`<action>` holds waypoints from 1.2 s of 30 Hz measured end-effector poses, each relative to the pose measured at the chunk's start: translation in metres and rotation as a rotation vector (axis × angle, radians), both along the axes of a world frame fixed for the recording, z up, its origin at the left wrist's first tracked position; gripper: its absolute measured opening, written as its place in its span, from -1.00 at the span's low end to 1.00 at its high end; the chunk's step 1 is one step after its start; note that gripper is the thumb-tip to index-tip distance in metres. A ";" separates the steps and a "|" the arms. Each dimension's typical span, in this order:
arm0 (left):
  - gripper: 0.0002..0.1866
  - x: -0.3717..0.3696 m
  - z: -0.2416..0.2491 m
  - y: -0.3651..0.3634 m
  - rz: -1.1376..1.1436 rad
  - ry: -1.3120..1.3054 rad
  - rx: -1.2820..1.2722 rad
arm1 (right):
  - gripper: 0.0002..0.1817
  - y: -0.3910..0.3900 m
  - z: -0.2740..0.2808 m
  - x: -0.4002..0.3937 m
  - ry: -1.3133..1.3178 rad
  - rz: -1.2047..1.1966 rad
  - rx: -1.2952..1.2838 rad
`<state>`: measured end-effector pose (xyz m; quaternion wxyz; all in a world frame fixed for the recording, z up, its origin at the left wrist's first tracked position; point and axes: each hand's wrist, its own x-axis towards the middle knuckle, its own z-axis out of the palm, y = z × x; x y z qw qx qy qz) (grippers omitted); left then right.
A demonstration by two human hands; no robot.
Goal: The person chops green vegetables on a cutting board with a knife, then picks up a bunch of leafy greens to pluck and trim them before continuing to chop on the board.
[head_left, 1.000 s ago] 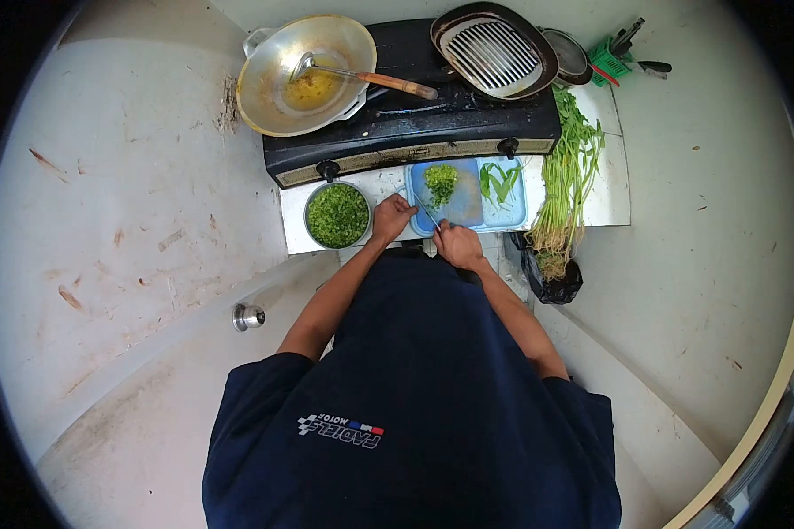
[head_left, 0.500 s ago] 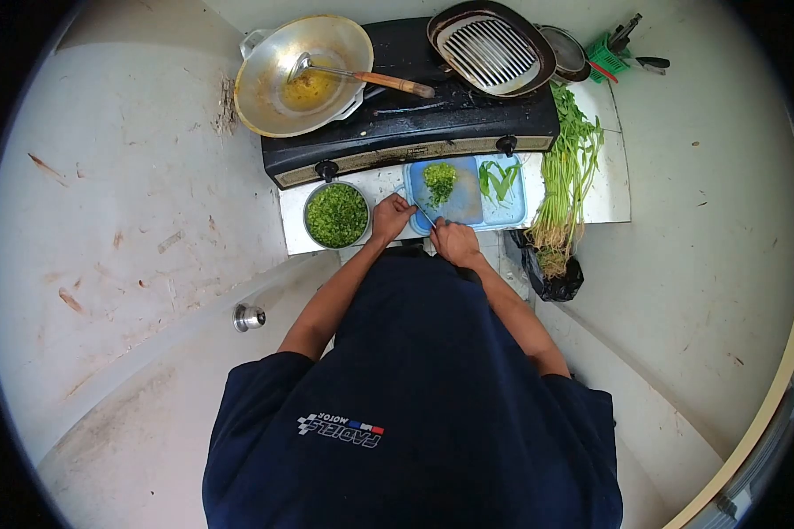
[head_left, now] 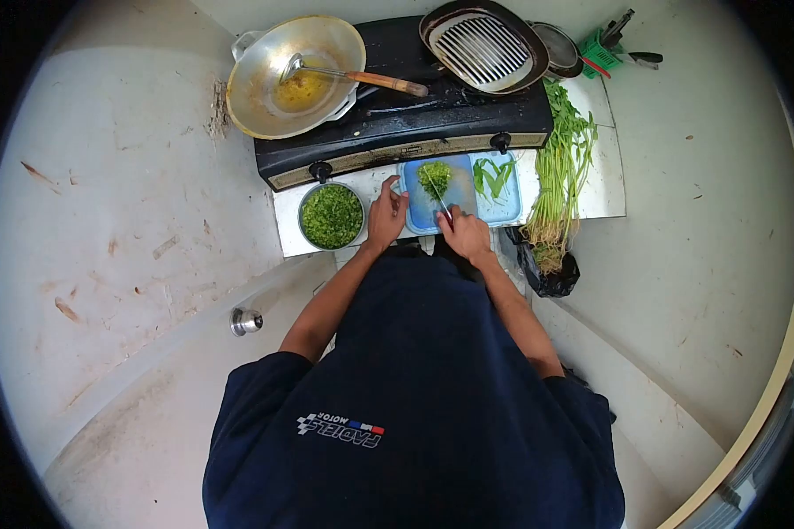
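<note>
In my right hand [head_left: 468, 238] is a knife [head_left: 438, 199], its blade reaching up to the small pile of chopped greens [head_left: 433, 177]. The pile sits on a blue board or tray [head_left: 422, 216]. Along the tray's left edge rests my left hand [head_left: 385, 218], fingers stretched forward and thumb apart, holding nothing. A few long green leaves [head_left: 494, 179] lie in the tray's lighter right part. Left of my left hand stands a round bowl [head_left: 302, 231] full of chopped greens.
A black two-burner stove [head_left: 388, 141] carries a wok [head_left: 247, 93] with a ladle [head_left: 388, 84] and a grill pan [head_left: 538, 62]. Rooted leafy stalks [head_left: 560, 167] lie right of the tray, over a black plastic bag [head_left: 551, 280]. A green basket [head_left: 602, 57] holds utensils.
My left hand has opened from a pinch and shifted slightly left. My right hand has moved a little right, and the knife now points at the chopped pile, which looks more gathered.
</note>
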<state>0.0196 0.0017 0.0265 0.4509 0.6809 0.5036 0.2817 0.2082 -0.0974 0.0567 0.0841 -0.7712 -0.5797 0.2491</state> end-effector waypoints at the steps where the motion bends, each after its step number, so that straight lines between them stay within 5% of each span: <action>1: -0.60 0.002 0.004 0.002 -0.053 -0.046 0.033 | -0.55 0.000 0.000 0.001 0.007 -0.007 0.019; 8: -0.58 0.009 0.028 0.004 -0.396 0.036 0.056 | -0.56 -0.004 0.001 0.003 0.052 -0.025 0.082; 36: -0.43 0.021 0.007 0.019 -0.442 0.061 -0.018 | -0.62 0.002 0.014 0.029 0.092 0.027 0.155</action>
